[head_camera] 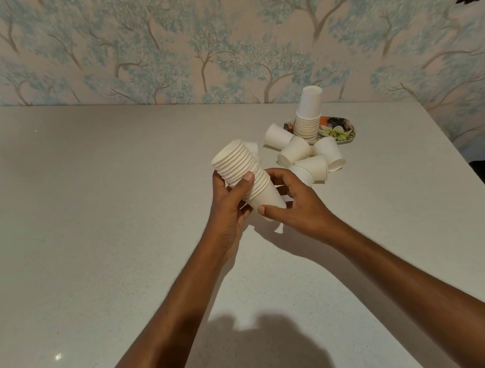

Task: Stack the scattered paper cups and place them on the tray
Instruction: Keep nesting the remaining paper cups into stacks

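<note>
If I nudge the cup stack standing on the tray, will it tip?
Likely tips easily: the stack is tall and narrow. It looks like thin paper, so it is probably light and may slide on the tray.

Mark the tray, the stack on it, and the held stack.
tray (pixel 346 130): head view, flowered right end.
stack on tray (pixel 310 104): head view, top cup's side wall.
held stack (pixel 239 163): head view, ringed rims above the thumb.

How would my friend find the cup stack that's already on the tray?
Look at the table's far right end by the tree wallpaper, where a flowered tray sits. The stack stands tall on it, rims down, unlike the loose cups lying tipped beside it.
</note>
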